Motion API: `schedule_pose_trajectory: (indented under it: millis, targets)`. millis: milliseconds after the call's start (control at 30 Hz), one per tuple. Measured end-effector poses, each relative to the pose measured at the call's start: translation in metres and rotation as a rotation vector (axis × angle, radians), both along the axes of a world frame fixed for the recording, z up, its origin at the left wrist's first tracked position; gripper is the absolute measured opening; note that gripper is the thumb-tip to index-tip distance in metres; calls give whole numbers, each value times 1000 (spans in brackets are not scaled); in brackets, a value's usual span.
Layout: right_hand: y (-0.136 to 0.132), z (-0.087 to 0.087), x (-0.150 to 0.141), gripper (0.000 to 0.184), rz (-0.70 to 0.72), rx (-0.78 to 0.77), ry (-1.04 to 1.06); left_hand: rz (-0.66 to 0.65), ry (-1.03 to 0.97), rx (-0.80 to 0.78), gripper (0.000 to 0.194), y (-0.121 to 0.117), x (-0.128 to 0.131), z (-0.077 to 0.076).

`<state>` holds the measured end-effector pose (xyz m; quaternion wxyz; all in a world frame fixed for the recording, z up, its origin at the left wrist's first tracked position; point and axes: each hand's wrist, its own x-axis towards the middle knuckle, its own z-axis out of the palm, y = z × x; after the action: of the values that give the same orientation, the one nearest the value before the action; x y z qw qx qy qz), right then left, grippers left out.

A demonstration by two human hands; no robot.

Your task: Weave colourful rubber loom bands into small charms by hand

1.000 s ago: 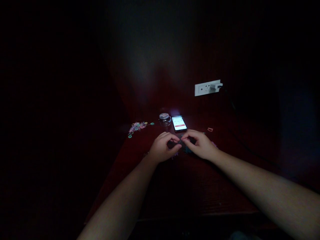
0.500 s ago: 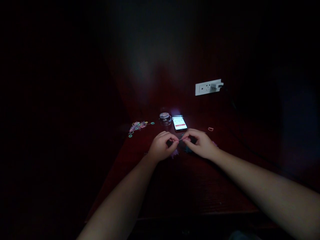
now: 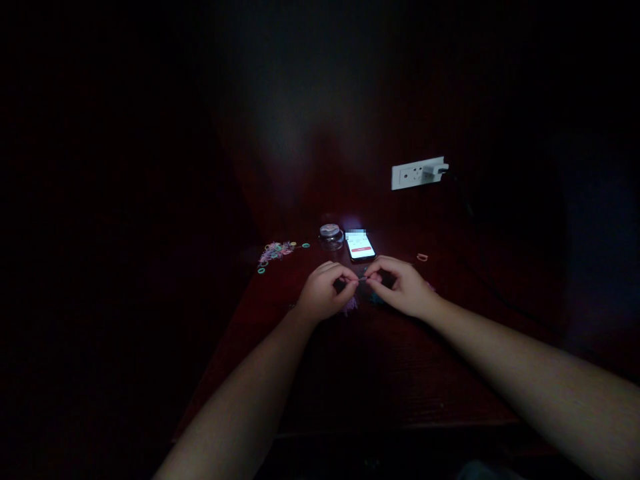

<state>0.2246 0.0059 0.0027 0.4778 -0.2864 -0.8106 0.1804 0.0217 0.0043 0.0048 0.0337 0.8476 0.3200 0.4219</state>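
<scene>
Between my two hands a small, thin elastic band (image 3: 363,279) is pulled out, its colour hard to make out in the dim light. My left hand (image 3: 327,291) pinches one end with thumb and forefinger. The other end is in the pinch of my right hand (image 3: 399,287). Under the left fingertips lies a little heap of purple bands (image 3: 351,306), partly covered by that hand. Some teal bands (image 3: 376,299) show below the right fingers, also partly hidden.
A pile of mixed coloured bands (image 3: 276,252) lies at the table's left edge. Behind my hands stand a clear lidded jar (image 3: 331,237) and a lit phone (image 3: 361,245). One pink band (image 3: 423,257) is at the right. A socket panel (image 3: 418,173) with a plugged-in charger is on the wall.
My fingertips have drawn slightly apart, and the band between them shows a little longer. Both hands keep their pinch. The things on the table stay where they were.
</scene>
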Motion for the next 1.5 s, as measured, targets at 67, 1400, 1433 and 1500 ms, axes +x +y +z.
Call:
schedule_pose_trajectory:
  millis: [67, 1400, 1433, 1500]
  targets:
    - [0, 0, 0, 4, 1, 4, -9, 2, 0, -3, 4, 0, 0, 0]
    - [0, 2, 0, 5, -22, 46, -13, 2, -7, -4, 2, 0, 0, 0]
    - [1, 1, 1, 5, -22, 45, -14, 2, -9, -5, 2, 0, 0, 1]
    - [1, 1, 1, 6, -15, 42, -19, 2, -8, -6, 3, 0, 0, 1]
